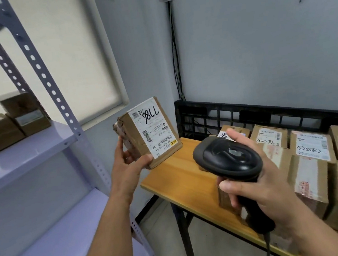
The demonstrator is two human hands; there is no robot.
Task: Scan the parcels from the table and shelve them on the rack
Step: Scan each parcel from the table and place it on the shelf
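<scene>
My left hand (127,169) grips a small cardboard parcel (132,136) from below, lifted above the table's left corner. Its white shipping label with handwritten black digits faces me. My right hand (262,184) holds a black handheld barcode scanner (227,159) by its handle, the scanner head lying to the right of the parcel and a little lower. Several more labelled cardboard parcels (313,150) sit packed together on the wooden table (179,182) at the right.
A pale metal rack (28,149) stands at the left, with three cardboard boxes (12,123) on its upper shelf. A black plastic crate (205,117) stands against the wall behind the table. A window with a blind is behind the rack.
</scene>
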